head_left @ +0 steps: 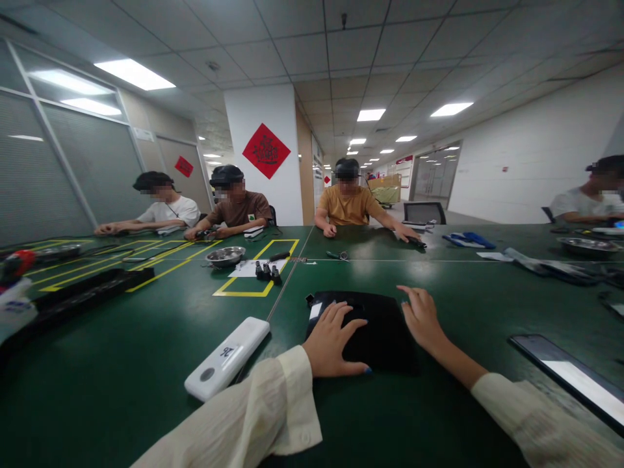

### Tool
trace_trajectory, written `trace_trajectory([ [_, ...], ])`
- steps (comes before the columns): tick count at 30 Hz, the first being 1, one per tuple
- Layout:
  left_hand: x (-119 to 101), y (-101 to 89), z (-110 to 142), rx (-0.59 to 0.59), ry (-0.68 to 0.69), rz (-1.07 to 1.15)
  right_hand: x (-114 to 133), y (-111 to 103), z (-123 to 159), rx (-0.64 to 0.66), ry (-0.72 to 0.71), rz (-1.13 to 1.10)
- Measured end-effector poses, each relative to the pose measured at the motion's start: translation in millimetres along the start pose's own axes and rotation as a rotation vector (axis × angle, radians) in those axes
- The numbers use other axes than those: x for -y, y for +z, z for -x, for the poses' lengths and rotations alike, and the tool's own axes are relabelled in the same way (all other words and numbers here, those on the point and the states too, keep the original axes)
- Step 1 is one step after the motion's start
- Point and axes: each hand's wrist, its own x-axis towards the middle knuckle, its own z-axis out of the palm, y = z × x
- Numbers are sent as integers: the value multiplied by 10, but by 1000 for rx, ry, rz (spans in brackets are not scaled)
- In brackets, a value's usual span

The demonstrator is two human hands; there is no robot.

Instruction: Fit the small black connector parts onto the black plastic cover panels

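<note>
On green surface (pixel 121 367), flat black panel (pixel 385 341) lies under left hand (pixel 331 341), grip splayed, unclenched; right hand (pixel 424 318) beside right edge, grip likewise released. Probably light, stiff, slick; best held by both side edges.

An office interior, used as a shared workroom. A gridded panel ceiling (pixel 302 26) with flat light panels (pixel 135 74) spans it; a glass partition (pixel 92 169) stands at ten o'clock, glazed doors (pixel 435 172) at one. People in headgear (pixel 347 168) sit around a large green worktable (pixel 121 364), whose yellow lines (pixel 241 293) mark off areas at eleven, near a steel bowl (pixel 225 261). The white pillar (pixel 234 117) at eleven (rather festively) wears a red paper diamond (pixel 266 151) with dark characters.
</note>
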Motion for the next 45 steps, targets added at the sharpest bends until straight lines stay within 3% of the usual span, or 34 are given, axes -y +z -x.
trace_trajectory([
  [5, 17, -49, -12, -39, 34, 12, 151, -45, 30, 15, 18, -36],
  [16, -108, -99, 38, -27, 116, 63, 75, -115, -19, -18, 69, -100],
  [21, -188, -32, 52, -89, 142, 87, 52, -159, -56, 1, 16, -93],
  [29, -371, 47, 112, -153, 132, 123, 92, -311, -312, 161, 2, -258],
  [33, -383, 58, 119, -161, 144, 122, 306, -314, -381, 294, -47, -289],
  [40, -383, 51, 111, -191, 187, 113, 1037, -202, -503, 507, -444, -100],
  [45, -395, 51, 122, -210, 236, 96, 1506, -22, -723, 698, -434, 137],
])
